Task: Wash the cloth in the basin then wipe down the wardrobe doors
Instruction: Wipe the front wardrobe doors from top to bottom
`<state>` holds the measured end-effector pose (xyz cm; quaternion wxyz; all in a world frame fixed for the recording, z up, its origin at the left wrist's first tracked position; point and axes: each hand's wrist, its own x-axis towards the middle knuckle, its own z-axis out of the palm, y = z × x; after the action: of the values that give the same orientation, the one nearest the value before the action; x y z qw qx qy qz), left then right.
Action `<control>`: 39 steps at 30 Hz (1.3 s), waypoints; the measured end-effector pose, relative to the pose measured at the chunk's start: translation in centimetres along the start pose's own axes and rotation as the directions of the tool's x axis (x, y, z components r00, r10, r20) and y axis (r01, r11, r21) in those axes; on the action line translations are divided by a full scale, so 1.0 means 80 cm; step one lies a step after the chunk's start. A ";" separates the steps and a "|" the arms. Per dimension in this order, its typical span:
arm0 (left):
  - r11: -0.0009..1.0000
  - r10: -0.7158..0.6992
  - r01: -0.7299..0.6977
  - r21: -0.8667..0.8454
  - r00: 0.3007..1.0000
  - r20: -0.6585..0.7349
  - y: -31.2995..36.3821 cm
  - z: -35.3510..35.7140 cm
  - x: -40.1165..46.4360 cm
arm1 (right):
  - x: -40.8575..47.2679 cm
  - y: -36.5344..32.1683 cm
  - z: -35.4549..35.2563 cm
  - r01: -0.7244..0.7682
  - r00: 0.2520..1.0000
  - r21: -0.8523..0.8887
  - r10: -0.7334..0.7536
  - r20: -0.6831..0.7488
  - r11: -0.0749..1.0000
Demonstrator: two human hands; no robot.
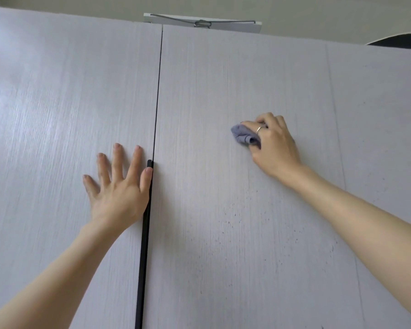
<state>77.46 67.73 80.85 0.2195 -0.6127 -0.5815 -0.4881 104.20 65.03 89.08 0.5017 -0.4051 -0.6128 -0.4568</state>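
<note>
Two pale grey wood-grain wardrobe doors fill the view, the left door (57,110) and the right door (211,91), split by a dark vertical gap. My right hand (274,144) grips a bunched blue-grey cloth (243,136) and presses it against the upper part of the right door. My left hand (119,186) lies flat with fingers spread on the left door, its thumb beside the black handle strip (144,233) at that door's edge. Small dark specks dot the right door below the cloth.
A white flat object with a wire hanger (202,22) lies on top of the wardrobe. A dark object (399,40) shows at the top right corner. A further panel seam (337,129) runs down the right side.
</note>
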 end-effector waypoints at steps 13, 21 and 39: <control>0.997 -0.041 0.038 -0.067 0.998 -0.043 0.007 0.010 -0.006 | -0.011 0.049 -0.014 0.048 0.997 -0.096 -0.053 -0.054 0.994; 0.987 -0.079 0.074 -0.140 0.996 -0.029 0.017 0.015 -0.012 | -0.127 0.061 -0.006 0.599 0.799 -0.130 -0.599 0.046 0.790; 0.984 -0.106 0.098 -0.150 0.994 -0.041 0.022 0.016 -0.017 | -0.132 0.106 -0.029 0.435 0.893 -0.266 -0.450 0.006 0.860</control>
<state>79.74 67.75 79.70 0.1623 -0.5846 -0.5688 -0.5553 114.64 64.56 80.17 0.3431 -0.3029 -0.6097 -0.6472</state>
